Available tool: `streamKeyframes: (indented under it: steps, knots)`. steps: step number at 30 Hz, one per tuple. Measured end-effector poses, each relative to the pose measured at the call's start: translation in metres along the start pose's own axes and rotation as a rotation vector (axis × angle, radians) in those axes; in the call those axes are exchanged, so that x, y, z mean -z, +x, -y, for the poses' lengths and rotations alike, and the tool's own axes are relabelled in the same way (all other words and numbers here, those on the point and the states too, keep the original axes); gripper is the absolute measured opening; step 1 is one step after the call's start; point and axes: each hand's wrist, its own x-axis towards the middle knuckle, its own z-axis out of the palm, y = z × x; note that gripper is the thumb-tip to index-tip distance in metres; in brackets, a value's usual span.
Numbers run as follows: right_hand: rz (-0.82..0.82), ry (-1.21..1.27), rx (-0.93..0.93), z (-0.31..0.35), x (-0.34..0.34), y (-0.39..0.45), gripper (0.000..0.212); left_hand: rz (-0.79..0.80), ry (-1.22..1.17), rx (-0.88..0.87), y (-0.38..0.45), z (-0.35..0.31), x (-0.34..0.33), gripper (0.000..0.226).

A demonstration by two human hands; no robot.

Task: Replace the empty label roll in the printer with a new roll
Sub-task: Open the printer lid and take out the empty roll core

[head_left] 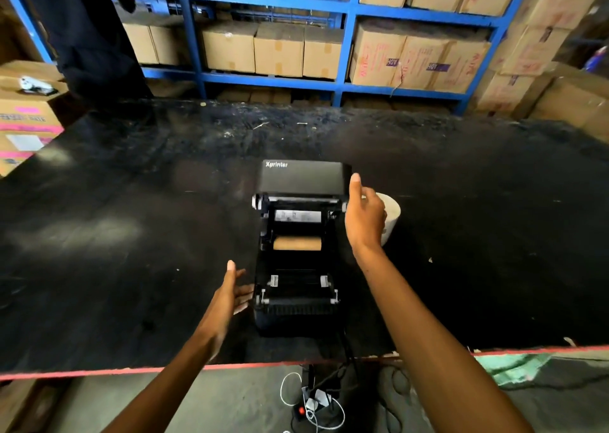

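Left hand (230, 296) is hovering wide open, empty, just beside the near left side of the printer (296, 314), fingertips about touching the casing. Printer is sitting mid worktop (131, 218) with lid (303, 177) standing open; bare brown core (297, 243) is lying across the bay. Right hand (364, 215) is resting loosely open at the lid's right edge, gripping nothing. New white roll (390, 216) is standing just right of the printer, partly hidden behind that hand. Suggest bracing the body with the left, then lifting the core straight up. Cables (313, 403) are hanging off the near edge, so avoid dragging the printer.
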Motion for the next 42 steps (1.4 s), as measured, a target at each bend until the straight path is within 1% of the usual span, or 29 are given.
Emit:
streamKeyframes:
  steps: [2,4,6,9,11,12,14,15,17,20,22,24,26,27,30,31,32,34,35,37,39,40,42]
  knots:
    - [0.048,0.003,0.061,0.003,-0.004,0.008,0.037,0.005,0.048,0.011,0.004,-0.005,0.004,0.097]
    - [0.132,0.054,0.081,0.004,-0.007,0.017,0.034,0.019,0.092,0.026,0.01,-0.009,0.008,0.093]
    - [0.23,0.148,0.064,0.003,-0.008,0.023,0.043,0.021,0.13,0.039,0.017,-0.014,0.009,0.082]
    - [0.376,0.182,0.061,-0.002,-0.009,0.026,0.056,-0.076,0.149,-0.034,0.028,-0.021,0.005,0.061]
    - [0.403,0.209,0.058,-0.008,-0.011,0.025,0.056,-0.113,0.231,-0.135,0.035,-0.027,0.0,0.045]
    - [0.389,0.231,0.055,-0.011,-0.011,0.022,0.055,-0.113,0.298,-0.179,0.039,-0.03,-0.003,0.045]
    - [0.356,0.227,0.027,-0.023,-0.011,0.013,0.055,-0.119,0.434,-0.227,0.048,-0.036,-0.01,0.055]
    - [0.363,0.182,0.008,-0.033,-0.011,0.006,0.055,-0.129,0.493,-0.239,0.053,-0.039,-0.013,0.057]
    - [0.437,0.057,0.01,-0.052,-0.01,-0.009,0.057,-0.139,0.587,-0.263,0.062,-0.042,-0.021,0.056]
    - [0.488,0.027,0.08,-0.061,-0.017,-0.012,0.057,-0.135,0.648,-0.305,0.071,-0.044,-0.032,0.047]
    - [0.458,0.024,0.134,-0.049,-0.026,0.003,0.054,-0.147,0.65,-0.313,0.075,-0.042,-0.036,0.042]
    - [0.393,-0.004,0.113,-0.042,-0.031,0.017,0.053,-0.189,0.671,-0.311,0.079,-0.039,-0.039,0.039]
    - [0.355,-0.142,0.09,-0.053,-0.03,0.021,0.056,-0.253,0.683,-0.307,0.083,-0.039,-0.043,0.034]
    - [0.384,-0.255,0.097,-0.065,-0.027,0.018,0.056,-0.292,0.682,-0.304,0.084,-0.038,-0.045,0.031]
    - [0.594,-0.509,0.203,-0.105,-0.019,0.003,0.041,-0.375,0.695,-0.312,0.085,-0.038,-0.052,0.024]
    - [0.622,-0.55,0.262,-0.113,-0.019,0.002,0.038,-0.402,0.698,-0.33,0.085,-0.039,-0.056,0.023]
    - [0.617,-0.555,0.312,-0.116,-0.02,0.002,0.036,-0.448,0.69,-0.358,0.085,-0.041,-0.06,0.022]
    - [0.55,-0.436,0.367,-0.11,-0.021,0.005,0.032,-0.562,0.625,-0.412,0.079,-0.049,-0.068,0.022]
    - [0.519,-0.311,0.36,-0.105,-0.019,0.007,0.031,-0.599,0.569,-0.434,0.074,-0.055,-0.072,0.022]
    - [0.519,0.017,0.285,-0.094,-0.01,0.011,0.033,-0.616,0.467,-0.484,0.061,-0.07,-0.085,0.018]
    - [0.507,0.249,0.213,-0.089,0.008,0.019,0.035,-0.582,0.433,-0.532,0.051,-0.082,-0.106,0.017]
    - [0.481,0.32,0.175,-0.092,0.019,0.027,0.031,-0.542,0.425,-0.555,0.047,-0.085,-0.122,0.019]
    - [0.412,0.403,0.098,-0.107,0.049,0.048,0.018,-0.408,0.384,-0.557,0.045,-0.083,-0.16,0.025]
